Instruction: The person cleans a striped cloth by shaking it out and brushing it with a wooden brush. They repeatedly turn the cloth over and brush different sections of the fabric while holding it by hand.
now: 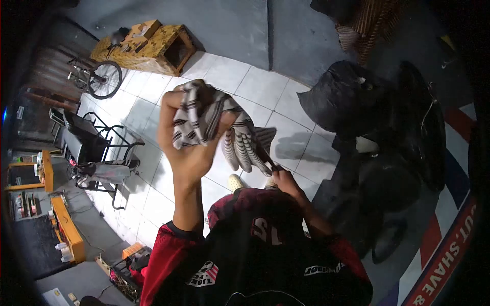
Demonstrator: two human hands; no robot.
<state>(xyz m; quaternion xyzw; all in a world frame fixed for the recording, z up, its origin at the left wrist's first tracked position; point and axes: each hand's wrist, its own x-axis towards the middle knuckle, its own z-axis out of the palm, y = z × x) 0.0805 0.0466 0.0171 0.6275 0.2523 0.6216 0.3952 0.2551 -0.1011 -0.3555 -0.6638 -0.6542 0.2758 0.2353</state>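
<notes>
A white cloth with dark stripes hangs bunched in front of my chest, above the tiled floor. My left hand is raised, its fingers wrapped round the gathered upper part of the cloth. Lower down and to the right, my right hand pinches the cloth's lower end. Several folds drape between the two hands, and a loose corner sticks out to the right. The cloth partly covers the left fingers, and its full shape is hidden by the folds.
A black padded chair stands at left, near a bicycle. A low table with a patterned cover is against the back wall. Black bags and dark objects are piled at right, beside a lettered banner. Orange shelves line the left wall.
</notes>
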